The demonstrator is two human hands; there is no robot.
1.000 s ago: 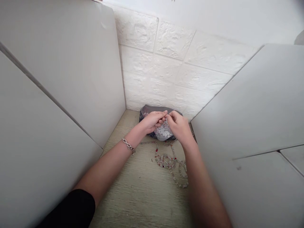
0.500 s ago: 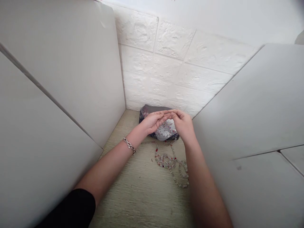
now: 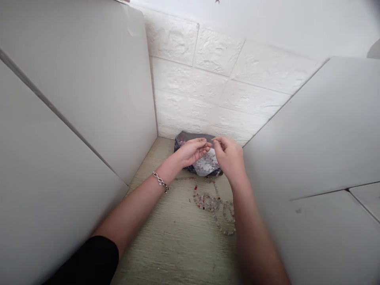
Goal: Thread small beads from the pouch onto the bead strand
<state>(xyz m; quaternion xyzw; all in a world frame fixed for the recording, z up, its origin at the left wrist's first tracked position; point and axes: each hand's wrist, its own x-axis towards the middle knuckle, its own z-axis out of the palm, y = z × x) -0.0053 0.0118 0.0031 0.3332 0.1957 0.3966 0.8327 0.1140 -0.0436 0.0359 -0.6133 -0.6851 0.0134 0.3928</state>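
An open dark pouch [image 3: 179, 149] with a grey lining and many small beads inside lies against the wall. Over its left part is my left hand [image 3: 192, 151], palm up, thumb and fingers pinched on something too small to make out. My right hand [image 3: 229, 153] is over the pouch's right side, its thumb and index finger pressed together on something I cannot make out. A small gap separates the fingertips of both hands. A long string of pale and red beads [image 3: 208, 201] is coiled on the wooden surface below the pouch.
White panels stand on the left [image 3: 113, 99] and on the right [image 3: 311, 130]. A white brick-patterned wall [image 3: 204, 85] closes off the back. The light wooden surface [image 3: 166, 241] runs toward me between the panels.
My hands have moved slightly apart, the right one shifting a little to the right, and their fingertips no longer meet. My left fingers are more curled. The beads and pouch look the same.
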